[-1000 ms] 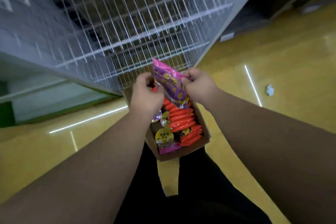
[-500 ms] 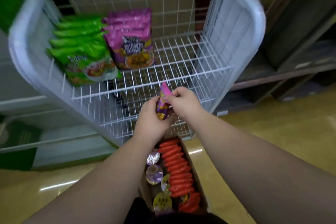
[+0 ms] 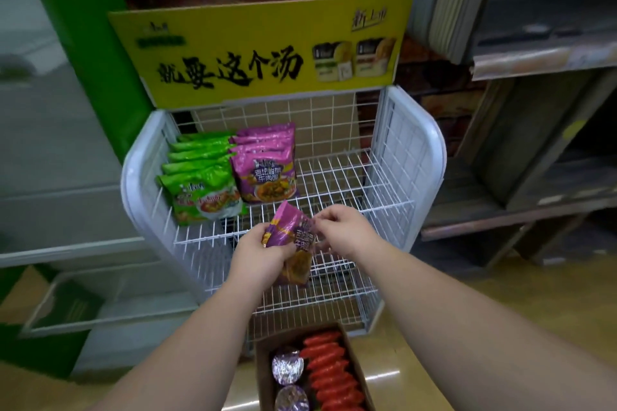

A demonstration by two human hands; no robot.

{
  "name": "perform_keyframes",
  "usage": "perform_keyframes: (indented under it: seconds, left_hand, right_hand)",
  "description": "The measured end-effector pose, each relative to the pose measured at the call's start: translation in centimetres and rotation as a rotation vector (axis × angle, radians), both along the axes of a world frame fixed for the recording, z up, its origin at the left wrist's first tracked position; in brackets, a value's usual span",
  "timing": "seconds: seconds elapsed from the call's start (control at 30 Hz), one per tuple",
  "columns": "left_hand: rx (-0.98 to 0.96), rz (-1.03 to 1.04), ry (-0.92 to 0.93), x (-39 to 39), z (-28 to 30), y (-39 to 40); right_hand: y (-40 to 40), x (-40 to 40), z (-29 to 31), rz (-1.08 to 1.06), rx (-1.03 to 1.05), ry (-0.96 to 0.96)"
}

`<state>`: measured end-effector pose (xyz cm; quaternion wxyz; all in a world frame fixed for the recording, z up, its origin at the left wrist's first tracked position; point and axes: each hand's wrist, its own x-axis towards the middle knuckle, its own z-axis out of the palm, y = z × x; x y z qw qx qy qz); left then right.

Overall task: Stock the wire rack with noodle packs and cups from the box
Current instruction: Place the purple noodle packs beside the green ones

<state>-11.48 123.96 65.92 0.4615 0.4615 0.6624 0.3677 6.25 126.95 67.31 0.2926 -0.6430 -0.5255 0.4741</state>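
The shiny purple plastic noodle pack (image 3: pixel 293 245) has come up out of the brown cardboard box (image 3: pixel 263 374) since a second ago and now hangs at the front rail of the white wire rack's (image 3: pixel 405 157) top shelf, with the head raised so the whole shelf is in view. That puts the job at the placing step: the pack is lifted clear and only needs setting down.

The left hand (image 3: pixel 263 255) grips the pack's lower left side, fingers curled round it. The right hand (image 3: pixel 344 232) pinches its upper right edge between thumb and fingertips. The pack is tilted, its top corner pointing toward eleven o'clock.

On the shelf, at about eleven o'clock from the hands, stands a row of five green noodle packs (image 3: pixel 200 177). Just to its right, touching it, is a row of purple noodle packs (image 3: pixel 267 167), five or six; the back ones overlap too closely to be sure. The shelf's right half, toward one o'clock, shows bare wire.

At six o'clock, the box holds two foil-lidded noodle cups (image 3: pixel 287 367) in view and a row of about eight red noodle packs (image 3: pixel 330 374) standing on edge; the frame cuts the box off, so more may lie below.

Behind the rack stands one yellow cardboard sign (image 3: pixel 267 50) with black lettering.
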Motion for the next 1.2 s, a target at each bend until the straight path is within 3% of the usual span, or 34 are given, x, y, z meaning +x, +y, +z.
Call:
perform_keyframes:
  seconds: [0.1, 0.2, 0.37, 0.5, 0.63, 0.87, 1.2]
  left_hand:
    - [-0.063, -0.038, -0.075, -1.1, 1.1, 0.5]
    - [-0.084, -0.066, -0.216, -2.0, 2.4, 1.0]
    - [-0.018, 0.032, -0.482, -3.2, 3.2, 2.2]
    - [0.043, 0.032, -0.523, -3.5, 3.8, 3.2]
    - [0.129, 0.067, -0.477, -3.7, 4.7, 4.3]
    - [0.207, 0.182, -0.173, -4.3, 4.4, 6.0]
    - [0.185, 0.239, -0.173, -4.5, 3.9, 9.2]
  right_hand:
    - [0.1, 0.6, -0.2, -0.027, -0.049, -0.114]
    - [-0.2, 1.2, -0.5, -0.039, -0.191, -0.102]
    - [0.0, 1.1, -0.3, -0.1, -0.26, 0.272]
    - [0.6, -0.6, 0.8, -0.147, -0.121, 0.296]
    - [1.8, -2.4, 1.3, -0.238, -0.009, 0.237]
    - [3.3, -3.7, 2.0, -0.271, 0.165, 0.049]
    - [6.4, -4.7, 3.5, -0.223, 0.165, -0.143]
